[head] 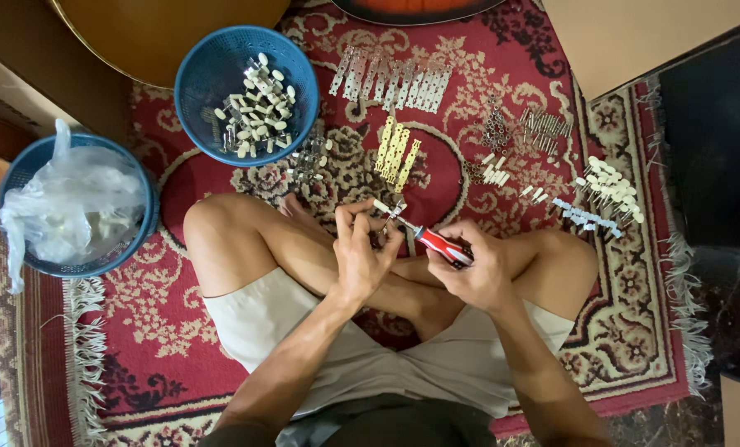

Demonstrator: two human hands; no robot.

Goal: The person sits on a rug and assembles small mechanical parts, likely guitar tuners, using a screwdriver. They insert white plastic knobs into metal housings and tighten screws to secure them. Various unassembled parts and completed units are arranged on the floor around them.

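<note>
I sit cross-legged on a red patterned rug. My left hand pinches a small metal tuning-peg part with a white knob above my crossed shins. My right hand grips a red-and-white-handled screwdriver, its tip pointing left and touching the part. Both hands are close together, a few centimetres apart.
A blue basket with several white-knobbed pegs sits at the top left. Another blue basket at the left holds a clear plastic bag. Rows of silver plates, gold plates, screws and white knobs lie on the rug ahead.
</note>
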